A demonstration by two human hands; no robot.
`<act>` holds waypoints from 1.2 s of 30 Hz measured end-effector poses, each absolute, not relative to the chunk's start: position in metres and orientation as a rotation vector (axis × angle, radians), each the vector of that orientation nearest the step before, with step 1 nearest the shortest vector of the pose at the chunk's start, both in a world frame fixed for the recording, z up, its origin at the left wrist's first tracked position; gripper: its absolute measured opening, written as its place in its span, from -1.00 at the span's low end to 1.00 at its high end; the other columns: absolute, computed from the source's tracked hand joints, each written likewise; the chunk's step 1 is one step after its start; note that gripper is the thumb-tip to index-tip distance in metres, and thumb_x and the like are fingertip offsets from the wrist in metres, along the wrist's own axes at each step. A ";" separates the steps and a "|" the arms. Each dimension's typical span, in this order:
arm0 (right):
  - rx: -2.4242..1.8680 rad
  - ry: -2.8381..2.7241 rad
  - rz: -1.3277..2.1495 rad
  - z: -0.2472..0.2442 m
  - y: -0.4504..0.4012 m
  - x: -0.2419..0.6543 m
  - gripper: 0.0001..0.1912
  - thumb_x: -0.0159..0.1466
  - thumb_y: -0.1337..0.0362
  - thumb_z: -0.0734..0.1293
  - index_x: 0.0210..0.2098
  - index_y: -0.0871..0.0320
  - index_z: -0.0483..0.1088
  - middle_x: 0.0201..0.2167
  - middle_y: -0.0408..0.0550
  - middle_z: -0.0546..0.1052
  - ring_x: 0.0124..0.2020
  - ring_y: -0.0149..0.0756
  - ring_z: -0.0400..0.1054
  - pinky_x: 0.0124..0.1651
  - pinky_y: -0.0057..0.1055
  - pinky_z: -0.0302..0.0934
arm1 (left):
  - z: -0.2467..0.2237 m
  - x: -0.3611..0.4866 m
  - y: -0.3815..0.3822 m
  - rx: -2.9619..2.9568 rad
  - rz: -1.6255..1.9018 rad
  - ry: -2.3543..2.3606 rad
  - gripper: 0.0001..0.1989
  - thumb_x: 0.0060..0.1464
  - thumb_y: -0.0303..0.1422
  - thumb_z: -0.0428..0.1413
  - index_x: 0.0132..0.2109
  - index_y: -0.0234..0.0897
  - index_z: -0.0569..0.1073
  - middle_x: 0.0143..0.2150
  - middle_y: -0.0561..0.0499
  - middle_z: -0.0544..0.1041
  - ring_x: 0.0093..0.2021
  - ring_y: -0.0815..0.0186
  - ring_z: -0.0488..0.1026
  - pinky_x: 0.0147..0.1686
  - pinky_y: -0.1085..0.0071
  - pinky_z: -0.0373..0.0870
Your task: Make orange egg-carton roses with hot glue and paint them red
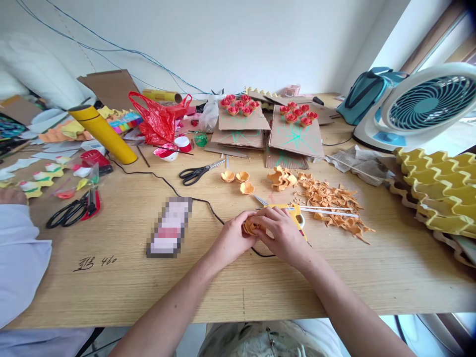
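Between my two hands is a small orange carton flower [251,227], its layered petals facing up. My left hand [238,235] wraps round its left side, and my right hand [279,229] closes on it from the right with bent fingers. A yellow glue gun [296,213] lies partly hidden behind my right hand. Three orange cups [247,188] sit beyond my hands. Farther right are stacked orange cup pieces [281,178] and a pile of orange scraps [330,198], with white sticks [334,212] across it.
Black scissors [196,173], a phone [170,227] and a black cord are on the table [208,302]. Red flowers stand on cardboard [296,139] at the back. Yellow egg trays [439,188] and a fan [427,106] are right; a person's sleeve [20,258] is left.
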State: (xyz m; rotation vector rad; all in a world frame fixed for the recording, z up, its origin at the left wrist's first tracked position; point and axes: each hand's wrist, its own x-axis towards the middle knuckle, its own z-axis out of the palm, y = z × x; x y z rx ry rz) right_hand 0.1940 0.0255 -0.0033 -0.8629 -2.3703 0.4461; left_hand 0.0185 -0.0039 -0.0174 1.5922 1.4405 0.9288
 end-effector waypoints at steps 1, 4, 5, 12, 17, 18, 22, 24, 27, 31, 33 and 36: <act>-0.863 -2.372 0.455 -0.004 0.026 0.194 -0.89 0.43 0.35 0.35 -0.11 0.07 0.52 -0.09 -0.04 0.60 -0.10 -0.20 0.43 -0.09 -0.23 0.11 | -0.017 0.019 -0.004 1.593 0.925 1.453 -0.52 -0.03 -0.52 0.21 0.09 -0.24 0.52 -0.10 0.00 0.69 -0.17 0.27 0.61 -0.18 0.45 0.49; -0.858 -2.378 0.473 -0.004 0.026 0.194 -0.89 0.44 0.33 0.33 -0.12 0.06 0.52 -0.08 -0.02 0.60 -0.10 -0.19 0.43 -0.08 -0.22 0.12 | -0.017 0.019 -0.003 1.592 0.914 1.468 -0.53 -0.04 -0.51 0.23 0.08 -0.24 0.54 -0.13 0.01 0.69 -0.21 0.27 0.61 -0.20 0.44 0.49; -0.857 -2.378 0.474 -0.004 0.026 0.194 -0.89 0.44 0.33 0.33 -0.12 0.06 0.52 -0.07 -0.02 0.60 -0.09 -0.18 0.44 -0.08 -0.22 0.13 | -0.018 0.019 -0.003 1.590 0.915 1.461 -0.53 -0.04 -0.51 0.23 0.08 -0.24 0.54 -0.13 0.01 0.69 -0.21 0.27 0.61 -0.20 0.44 0.49; -0.852 -2.379 0.455 -0.004 0.026 0.194 -0.86 0.44 0.35 0.32 -0.11 0.05 0.52 -0.08 -0.01 0.61 -0.08 -0.18 0.44 -0.09 -0.22 0.13 | -0.015 0.016 -0.003 1.595 0.909 1.430 -0.54 -0.03 -0.49 0.22 0.08 -0.22 0.54 -0.12 0.03 0.69 -0.20 0.27 0.60 -0.20 0.45 0.49; -0.855 -2.369 0.447 -0.005 0.025 0.193 -0.87 0.42 0.37 0.34 -0.09 0.05 0.52 -0.08 -0.04 0.60 -0.10 -0.19 0.44 -0.08 -0.22 0.11 | -0.014 0.015 -0.004 1.578 0.893 1.410 -0.52 -0.01 -0.48 0.23 0.10 -0.23 0.53 -0.10 0.02 0.68 -0.17 0.27 0.60 -0.17 0.44 0.49; -0.855 -2.366 0.449 -0.006 0.025 0.193 -0.86 0.42 0.37 0.35 -0.09 0.05 0.52 -0.08 -0.04 0.60 -0.10 -0.19 0.44 -0.08 -0.22 0.11 | -0.015 0.015 -0.003 1.565 0.907 1.394 -0.53 -0.01 -0.49 0.23 0.10 -0.23 0.53 -0.08 0.01 0.68 -0.16 0.26 0.60 -0.17 0.44 0.49; -0.843 -2.367 0.478 -0.006 0.026 0.194 -0.86 0.42 0.36 0.36 -0.08 0.03 0.53 -0.10 -0.05 0.60 -0.10 -0.19 0.44 -0.08 -0.22 0.12 | -0.022 0.017 -0.002 1.511 0.953 1.342 -0.51 -0.02 -0.50 0.25 0.10 -0.27 0.53 -0.08 -0.05 0.68 -0.14 0.23 0.60 -0.17 0.43 0.50; -0.837 -2.366 0.486 -0.006 0.026 0.194 -0.85 0.42 0.37 0.35 -0.08 0.02 0.53 -0.11 -0.04 0.60 -0.10 -0.18 0.45 -0.08 -0.22 0.13 | -0.024 0.018 -0.002 1.497 0.956 1.341 -0.50 -0.04 -0.51 0.26 0.10 -0.26 0.53 -0.09 -0.06 0.68 -0.15 0.23 0.60 -0.18 0.42 0.51; -0.833 -2.365 0.471 -0.007 0.026 0.194 -0.83 0.42 0.38 0.34 -0.08 0.01 0.52 -0.12 -0.04 0.60 -0.11 -0.17 0.45 -0.09 -0.22 0.15 | -0.022 0.017 -0.002 1.498 0.949 1.351 -0.50 -0.06 -0.52 0.27 0.09 -0.25 0.54 -0.11 -0.06 0.68 -0.17 0.23 0.60 -0.19 0.42 0.50; -0.816 -2.380 0.436 -0.010 0.026 0.193 -0.86 0.41 0.40 0.34 -0.11 0.04 0.50 -0.11 -0.04 0.59 -0.11 -0.15 0.45 -0.10 -0.20 0.16 | -0.018 0.016 -0.002 1.548 0.925 1.356 -0.51 -0.08 -0.51 0.28 0.07 -0.25 0.53 -0.11 -0.05 0.67 -0.16 0.22 0.59 -0.20 0.42 0.49; -0.805 -2.382 0.404 -0.010 0.025 0.193 -0.86 0.42 0.41 0.32 -0.12 0.05 0.48 -0.11 -0.02 0.60 -0.12 -0.15 0.45 -0.11 -0.19 0.17 | -0.014 0.015 -0.003 1.588 0.907 1.361 -0.48 -0.09 -0.52 0.27 0.08 -0.24 0.51 -0.09 -0.05 0.66 -0.15 0.22 0.59 -0.20 0.42 0.48; -0.779 -2.370 0.375 -0.009 0.023 0.191 -0.83 0.43 0.40 0.30 -0.08 0.04 0.48 -0.09 -0.01 0.60 -0.12 -0.14 0.47 -0.12 -0.19 0.20 | -0.007 0.015 -0.005 1.646 0.886 1.353 -0.50 -0.07 -0.52 0.24 0.07 -0.23 0.51 -0.10 -0.03 0.66 -0.16 0.24 0.58 -0.18 0.42 0.46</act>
